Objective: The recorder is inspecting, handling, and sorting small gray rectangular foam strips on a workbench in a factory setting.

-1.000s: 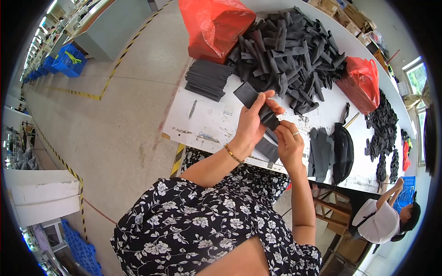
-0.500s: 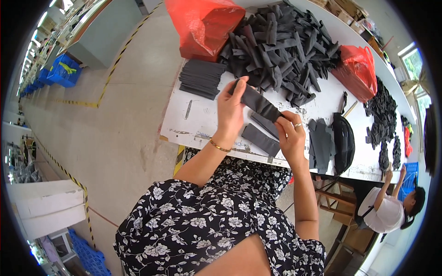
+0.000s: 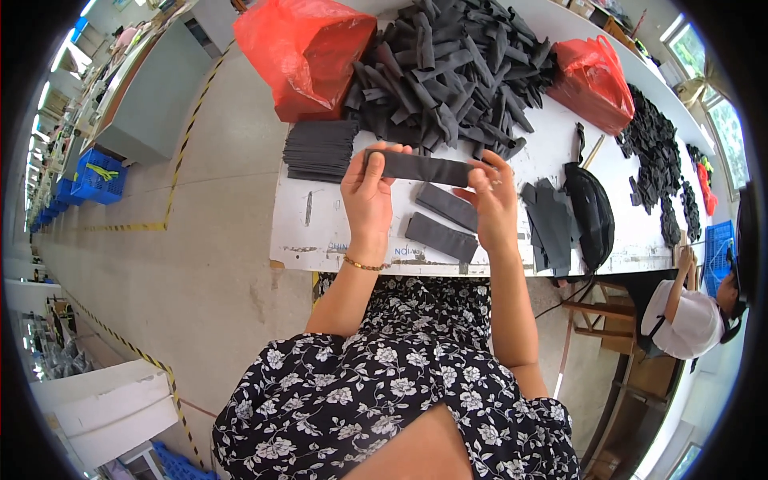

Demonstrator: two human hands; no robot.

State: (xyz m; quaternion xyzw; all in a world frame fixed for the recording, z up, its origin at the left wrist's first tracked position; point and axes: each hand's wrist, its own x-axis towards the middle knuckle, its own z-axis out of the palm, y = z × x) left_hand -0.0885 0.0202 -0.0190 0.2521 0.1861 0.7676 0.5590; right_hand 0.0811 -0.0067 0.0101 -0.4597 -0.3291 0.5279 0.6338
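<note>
A dark grey fabric strip [image 3: 426, 169] is stretched nearly level between my hands, above the white table [image 3: 340, 220]. At its left end my left hand [image 3: 370, 192] grips it, thumb on top. The right end is pinched in the fingers of my right hand [image 3: 494, 210], which are slightly blurred. Below the held strip, two strips lie on the table, an upper strip [image 3: 446, 206] and a lower strip [image 3: 442, 238], side by side and slanted. A neat stack of strips [image 3: 322, 150] sits just beyond my left hand.
A large loose heap of strips [image 3: 452, 68] covers the far side, between a red plastic bag [image 3: 308, 64] and another red bag [image 3: 594, 86]. Flat dark pieces [image 3: 550, 228] and a black pouch [image 3: 590, 218] lie to the right. A co-worker [image 3: 684, 316] sits farther right.
The strip was slanted down to the right and is now nearly level. My hands have moved left in the picture, and the whole view has shifted.
</note>
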